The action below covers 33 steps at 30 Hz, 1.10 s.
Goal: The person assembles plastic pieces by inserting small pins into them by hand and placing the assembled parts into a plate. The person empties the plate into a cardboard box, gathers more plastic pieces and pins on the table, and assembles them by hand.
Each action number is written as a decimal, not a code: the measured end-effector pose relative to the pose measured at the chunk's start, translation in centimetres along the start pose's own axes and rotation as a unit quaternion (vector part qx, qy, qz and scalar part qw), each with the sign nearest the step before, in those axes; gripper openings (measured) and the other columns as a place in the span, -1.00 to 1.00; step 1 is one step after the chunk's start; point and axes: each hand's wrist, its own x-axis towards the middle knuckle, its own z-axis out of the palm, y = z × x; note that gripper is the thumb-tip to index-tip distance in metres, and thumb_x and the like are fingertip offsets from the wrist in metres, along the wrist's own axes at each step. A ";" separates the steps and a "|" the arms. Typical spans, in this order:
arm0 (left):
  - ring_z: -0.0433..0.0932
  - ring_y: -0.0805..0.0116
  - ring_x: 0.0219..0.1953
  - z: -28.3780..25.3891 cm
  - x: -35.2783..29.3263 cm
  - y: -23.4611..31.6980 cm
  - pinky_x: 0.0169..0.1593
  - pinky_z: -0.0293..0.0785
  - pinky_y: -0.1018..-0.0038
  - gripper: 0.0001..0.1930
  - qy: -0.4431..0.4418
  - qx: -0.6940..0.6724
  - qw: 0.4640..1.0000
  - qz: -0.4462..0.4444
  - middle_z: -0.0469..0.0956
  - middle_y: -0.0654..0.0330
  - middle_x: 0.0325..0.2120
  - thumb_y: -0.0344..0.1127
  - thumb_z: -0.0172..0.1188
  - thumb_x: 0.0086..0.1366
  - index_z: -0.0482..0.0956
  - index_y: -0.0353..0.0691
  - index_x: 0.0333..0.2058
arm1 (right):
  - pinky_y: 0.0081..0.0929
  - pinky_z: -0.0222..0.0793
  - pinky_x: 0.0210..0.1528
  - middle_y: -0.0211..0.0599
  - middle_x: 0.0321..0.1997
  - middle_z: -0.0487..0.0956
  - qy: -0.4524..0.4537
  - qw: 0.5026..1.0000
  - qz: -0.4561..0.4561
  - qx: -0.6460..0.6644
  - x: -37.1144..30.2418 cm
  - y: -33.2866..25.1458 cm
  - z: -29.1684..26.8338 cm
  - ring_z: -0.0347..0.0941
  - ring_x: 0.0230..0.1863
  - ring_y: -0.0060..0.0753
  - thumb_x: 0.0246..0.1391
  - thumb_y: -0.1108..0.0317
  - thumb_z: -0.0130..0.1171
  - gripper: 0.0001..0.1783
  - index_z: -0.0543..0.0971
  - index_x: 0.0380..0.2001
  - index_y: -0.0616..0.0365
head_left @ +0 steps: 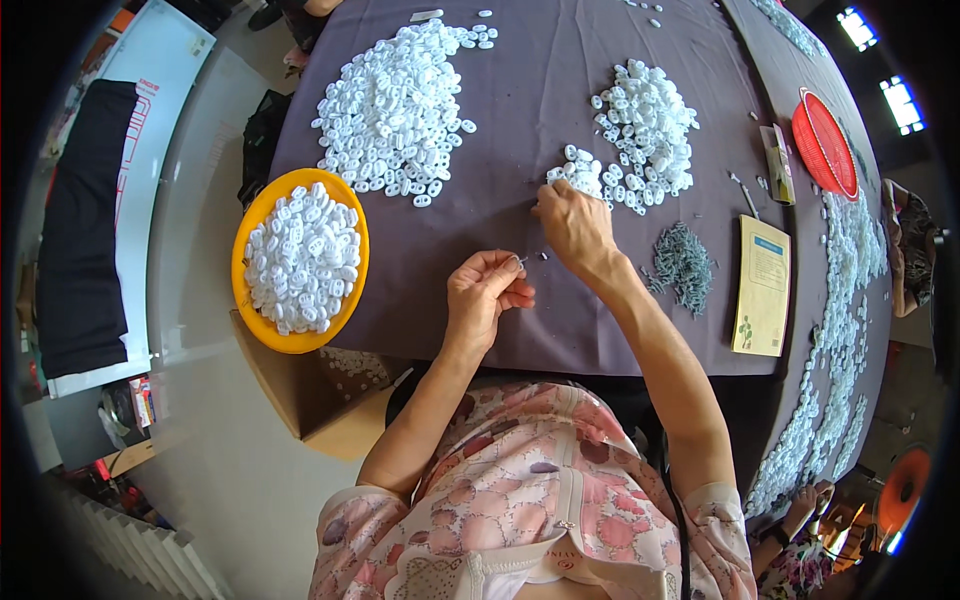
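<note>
On grey tablecloth (510,110), white pieces (400,110), pale floor (265,440)

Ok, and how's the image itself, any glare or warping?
Head view: fisheye warping bows the tablecloth edges, with black toward the corners; head view: two bright panes glare at upper right; head view: the piece in the left hand is too small to make out clearly.

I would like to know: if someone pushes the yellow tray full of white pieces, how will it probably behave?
The yellow tray may slide sluggishly, as many white pieces load it. They lie loose and heaped, so a sudden jolt could spill some. Pushed leftward it might tip, since its left side seems to overhang the table.
</note>
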 end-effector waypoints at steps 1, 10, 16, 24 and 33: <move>0.54 0.40 -0.57 0.1 0.0 0.1 -0.50 0.52 0.51 -0.93 -0.009 0.002 1.000 0.004 0.52 0.18 -0.52 -0.43 0.10 0.18 0.46 -0.28 -0.36 | -0.28 0.38 -0.39 -0.19 -0.40 0.44 0.011 1.000 0.005 0.024 -0.7 0.0 -0.4 0.47 -0.38 -0.12 -0.07 0.33 0.14 -0.84 0.43 -0.49 0.19; 0.54 0.40 -0.59 3.3 0.2 -1.4 -0.52 0.55 0.52 -0.91 -0.049 0.011 0.999 -0.018 0.50 0.15 -0.53 -0.43 0.12 0.18 0.46 -0.34 -0.38 | -0.44 0.34 -0.45 -0.18 -0.50 0.46 0.133 0.942 0.093 0.295 -7.5 2.0 -1.8 0.42 -0.50 -0.17 -0.15 0.50 0.18 -0.87 0.48 -0.46 0.24; 0.56 0.34 -0.56 5.5 -0.1 -2.3 -0.49 0.56 0.48 -0.90 -0.078 0.033 0.996 -0.037 0.52 0.12 -0.51 -0.44 0.13 0.17 0.45 -0.34 -0.37 | -0.42 0.37 -0.47 -0.25 -0.48 0.47 0.162 0.968 0.064 0.181 -9.5 3.5 -1.5 0.45 -0.52 -0.23 -0.18 0.51 0.18 -0.87 0.55 -0.44 0.16; 0.57 0.33 -0.56 6.0 -0.3 -2.7 -0.48 0.57 0.48 -0.91 -0.079 0.042 0.995 -0.035 0.52 0.11 -0.51 -0.45 0.13 0.16 0.44 -0.34 -0.38 | -0.34 0.37 -0.48 -0.29 -0.50 0.44 0.174 0.965 0.104 0.167 -11.3 3.5 -2.1 0.44 -0.51 -0.16 -0.17 0.50 0.13 -0.94 0.51 -0.53 0.12; 0.56 0.38 -0.56 6.6 -0.7 -3.0 -0.50 0.55 0.53 -0.91 -0.088 0.053 0.994 -0.037 0.52 0.13 -0.51 -0.44 0.14 0.16 0.46 -0.33 -0.38 | -0.41 0.35 -0.52 -0.29 -0.53 0.50 0.136 0.975 0.157 0.073 -12.8 3.5 -3.8 0.46 -0.53 -0.22 -0.13 0.48 0.13 -0.96 0.50 -0.51 0.14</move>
